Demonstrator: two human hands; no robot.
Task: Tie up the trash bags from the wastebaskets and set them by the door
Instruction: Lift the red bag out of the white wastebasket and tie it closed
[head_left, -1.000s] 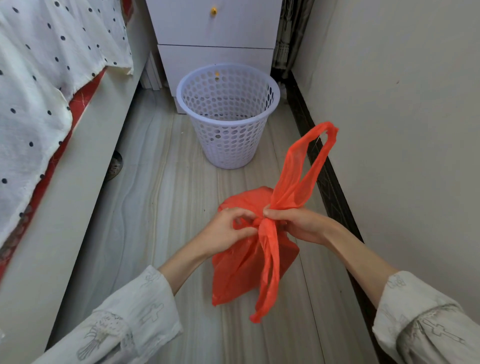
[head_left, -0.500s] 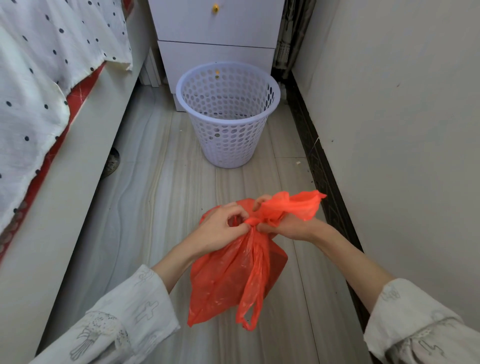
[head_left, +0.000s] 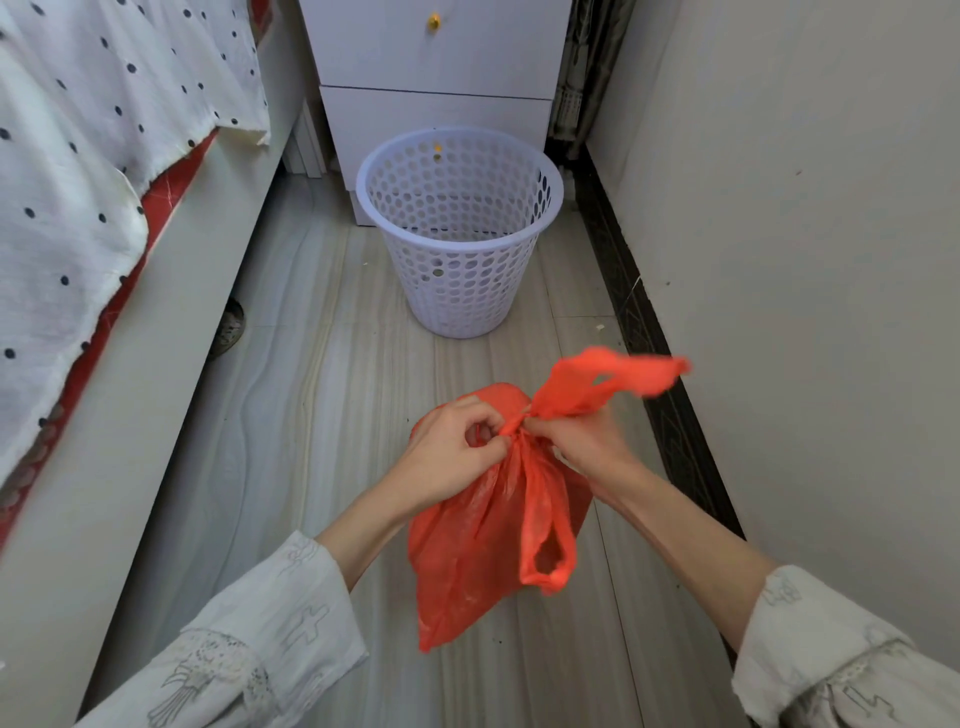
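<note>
Left hand: the left hand (head_left: 451, 451) is curled closed, its fingertips pinching the gathered neck of the red trash bag (head_left: 483, 540) at the twisted spot where the handles meet.
Right hand: the right hand (head_left: 584, 446) is closed on the same neck from the other side, thumb and fingers pressed onto the plastic, touching the left hand's fingertips at the knot.
Red trash bag: held in the air between both hands, above the floor (head_left: 291, 426); its body hangs down below the hands, wrinkled and slack.
Upper handle: one handle loop (head_left: 618, 379) sticks out up and to the right of the knot, toward the wall (head_left: 810, 260).
Lower handle: the other handle loop (head_left: 548, 556) hangs down in front of the bag's body, its opening visible.
Knot: whether it is fully pulled tight cannot be told, since the fingers cover part of it.
Wastebasket: a white perforated wastebasket (head_left: 460, 234) stands upright on the floor beyond the bag, well apart from it, with no liner in it.
Drawer unit: a white drawer unit (head_left: 436, 67) stands just behind the wastebasket.
Bed: a bed with a dotted white cover (head_left: 67, 171) runs along the left side.
Sleeves: both forearms come out of white patterned sleeves (head_left: 260, 639).
</note>
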